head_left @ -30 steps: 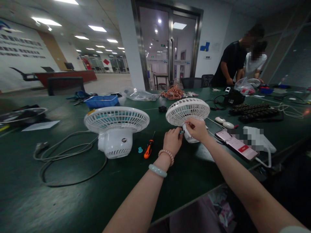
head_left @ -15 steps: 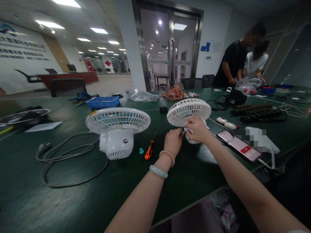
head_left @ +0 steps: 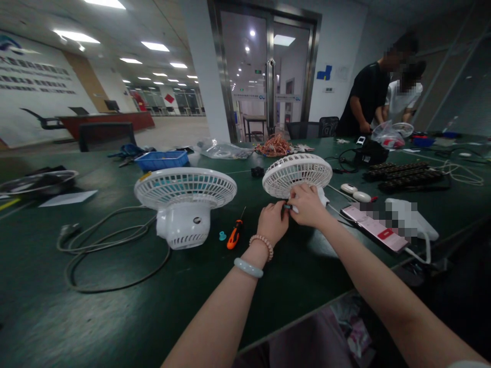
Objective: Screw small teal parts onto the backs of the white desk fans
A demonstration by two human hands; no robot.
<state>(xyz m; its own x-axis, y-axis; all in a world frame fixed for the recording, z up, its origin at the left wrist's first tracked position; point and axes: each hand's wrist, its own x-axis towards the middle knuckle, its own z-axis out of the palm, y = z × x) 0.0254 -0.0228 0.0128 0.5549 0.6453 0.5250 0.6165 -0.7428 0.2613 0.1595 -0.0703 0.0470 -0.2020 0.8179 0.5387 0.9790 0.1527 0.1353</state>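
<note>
My left hand (head_left: 271, 222) is closed in a pinch, with a small dark piece (head_left: 287, 207) at its fingertips. Right beside it, my right hand (head_left: 308, 205) is bent closed in front of the motor housing of a small white fan (head_left: 297, 178). The hand covers most of that housing, and what its fingertips grip is hidden. A second white fan (head_left: 184, 225) rests to the left, its round grille tilted upward. Between that fan and my left hand lie an orange and black screwdriver (head_left: 233, 235) and a little turquoise plug-like part (head_left: 222, 235).
A grey power cable (head_left: 111, 290) loops at left. Behind the fans are a blue tray (head_left: 161, 160), a plastic bag (head_left: 222, 149) and a heap of copper-coloured wire (head_left: 275, 146). To the right lie a phone (head_left: 374, 227) and a white device (head_left: 412, 220). Two people stand at the far right.
My right hand has shifted slightly left and turned around the fan's housing, closer to my left hand. Both hands stay together at the small dark piece.
</note>
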